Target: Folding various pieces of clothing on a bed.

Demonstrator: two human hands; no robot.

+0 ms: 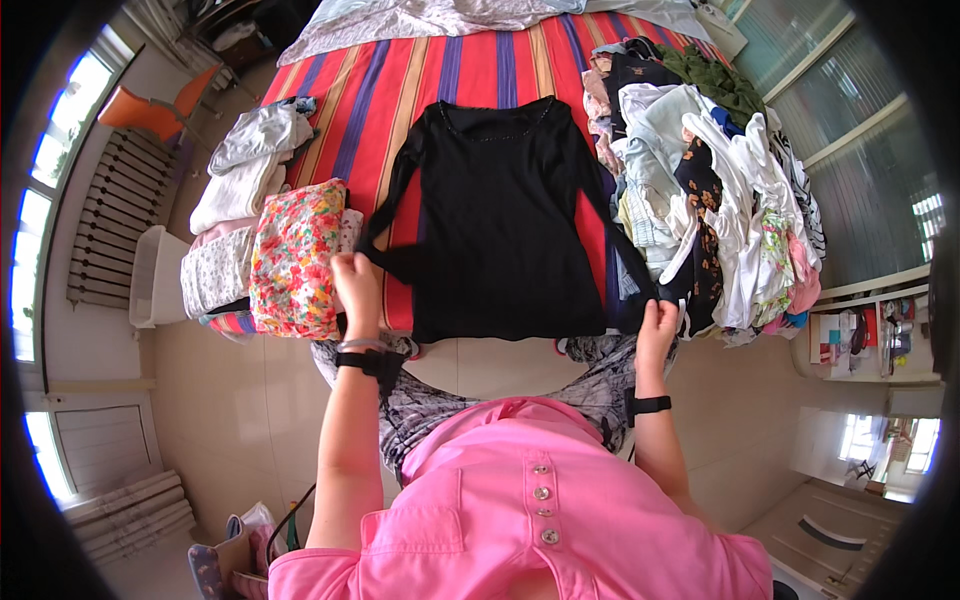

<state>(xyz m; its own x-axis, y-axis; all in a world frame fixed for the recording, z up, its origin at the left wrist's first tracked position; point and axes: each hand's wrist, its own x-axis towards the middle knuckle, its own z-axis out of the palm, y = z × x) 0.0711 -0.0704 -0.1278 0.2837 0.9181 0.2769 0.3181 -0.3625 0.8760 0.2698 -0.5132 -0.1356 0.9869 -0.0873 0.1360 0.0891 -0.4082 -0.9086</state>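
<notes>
A black long-sleeved top (502,217) lies spread flat on the bed, its beaded scoop neckline away from me and its hem along the near edge. My left hand (355,289) grips the sleeve on the left, which is folded back and slightly blurred near the fingers. With fingertips, my right hand (655,330) pinches the cuff end of the other sleeve, held out beside the hem. Close to my left hand is a folded floral garment (298,259) in red, yellow and white. Beyond my right hand rises a loose heap of clothes (675,180).
Folded clothes (255,142) are stacked along the left of the striped bedspread (360,97). A pale rumpled sheet (420,19) covers the far end. On the left stand an orange chair (161,109), a radiator (124,214) and a white bin (157,277); a glass-doored cabinet (862,135) stands right.
</notes>
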